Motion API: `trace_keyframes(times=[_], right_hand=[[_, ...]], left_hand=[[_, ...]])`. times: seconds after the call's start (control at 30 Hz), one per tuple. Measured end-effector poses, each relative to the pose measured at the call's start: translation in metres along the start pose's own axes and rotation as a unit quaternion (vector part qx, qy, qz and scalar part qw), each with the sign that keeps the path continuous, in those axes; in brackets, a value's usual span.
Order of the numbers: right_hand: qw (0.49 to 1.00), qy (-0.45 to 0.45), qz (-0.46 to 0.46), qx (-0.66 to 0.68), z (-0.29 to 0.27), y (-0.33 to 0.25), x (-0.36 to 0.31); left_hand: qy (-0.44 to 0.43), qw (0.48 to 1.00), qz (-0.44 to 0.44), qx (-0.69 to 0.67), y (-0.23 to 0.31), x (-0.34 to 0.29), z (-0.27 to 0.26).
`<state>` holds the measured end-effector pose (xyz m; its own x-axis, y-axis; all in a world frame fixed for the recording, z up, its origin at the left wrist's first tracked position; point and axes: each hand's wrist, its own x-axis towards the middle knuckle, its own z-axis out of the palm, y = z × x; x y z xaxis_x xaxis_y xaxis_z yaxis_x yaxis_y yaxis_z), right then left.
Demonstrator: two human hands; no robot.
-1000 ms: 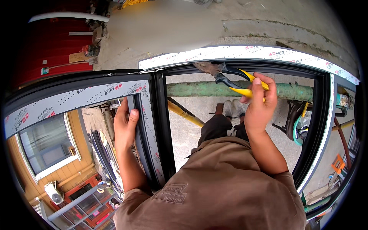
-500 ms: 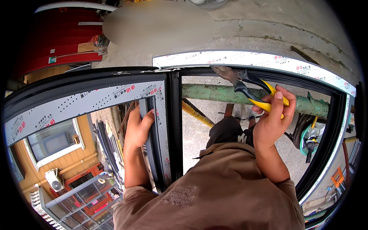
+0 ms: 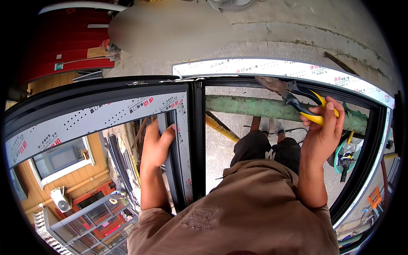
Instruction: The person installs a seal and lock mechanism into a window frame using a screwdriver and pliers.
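My left hand (image 3: 156,146) is wrapped round the inner edge of a window sash (image 3: 102,112), a black and grey profile covered in printed film, swung out to the left. In my right hand (image 3: 319,138) is a pair of pliers (image 3: 282,88) with yellow and black handles and brownish, worn jaws. Their handles are spread apart. The jaw end overlaps the top bar of the black window frame (image 3: 198,161); whether it touches cannot be told. White printed film (image 3: 272,68) covers the frame's far outer face.
Behind the frame opening runs a peeling green pipe (image 3: 242,105), with a yellow pole (image 3: 223,128) slanting below it. A teal basket (image 3: 338,159) holding tools stands at right, near an orange tool (image 3: 375,197). Red panels (image 3: 72,42) lie at far left.
My right hand and the pliers have moved right, the jaws sliding along the top bar's line. My left hand keeps its hold on the sash. The whole view has shifted slightly.
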<state>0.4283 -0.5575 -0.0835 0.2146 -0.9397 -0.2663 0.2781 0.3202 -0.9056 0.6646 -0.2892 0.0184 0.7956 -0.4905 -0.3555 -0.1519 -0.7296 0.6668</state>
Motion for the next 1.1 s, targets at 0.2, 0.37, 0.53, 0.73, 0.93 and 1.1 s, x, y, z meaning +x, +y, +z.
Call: trace_keyframes(times=[0.2,0.37,0.53,0.73,0.93,1.1], right_hand=[[0.997,-0.058,0.050,-0.019,0.006,-0.006,-0.003],[0.999,-0.002,-0.015,-0.044,-0.051,-0.068,-0.009],[0.969,0.154,-0.189,-0.032,-0.110,-0.126,0.025],[0.957,0.214,-0.195,-0.021,-0.175,-0.146,0.080],[0.953,0.206,-0.144,-0.167,-0.197,-0.158,0.101],[0.947,0.166,-0.101,-0.256,-0.245,-0.145,0.106]], left_hand=[[0.021,0.999,0.003,-0.042,-0.007,0.003,0.004],[0.015,0.996,-0.020,-0.082,-0.048,0.004,-0.010],[0.013,0.996,-0.010,-0.084,-0.038,0.007,-0.001],[0.006,0.998,0.002,-0.069,-0.042,0.013,-0.002],[0.011,0.998,0.014,-0.052,-0.036,0.004,-0.005],[0.030,0.998,-0.002,-0.058,-0.006,0.005,0.007]])
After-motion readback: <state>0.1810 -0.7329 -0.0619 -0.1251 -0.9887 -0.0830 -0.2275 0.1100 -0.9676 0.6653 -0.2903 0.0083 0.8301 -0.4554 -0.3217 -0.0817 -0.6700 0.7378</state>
